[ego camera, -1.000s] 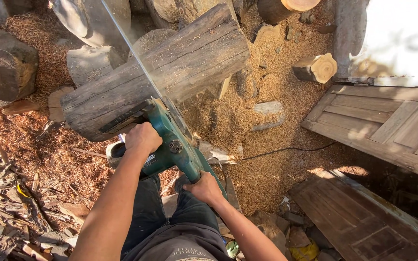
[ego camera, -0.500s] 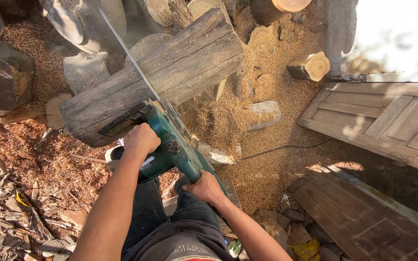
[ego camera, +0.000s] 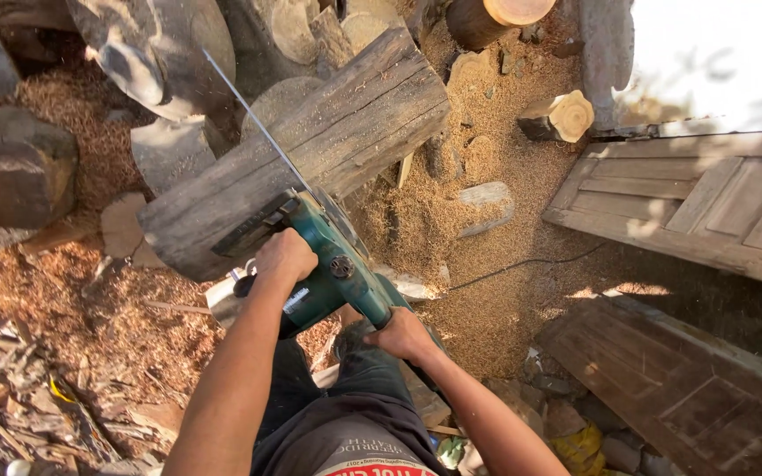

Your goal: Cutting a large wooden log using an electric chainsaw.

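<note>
Head view: both hands' fingers closed around green chainsaw, bar pointing up-left across log

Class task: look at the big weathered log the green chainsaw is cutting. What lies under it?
Under the log show sawdust, a pale round offcut near its left end and grey wood blocks behind. What props the log up is hidden by the log and the chainsaw.
</note>
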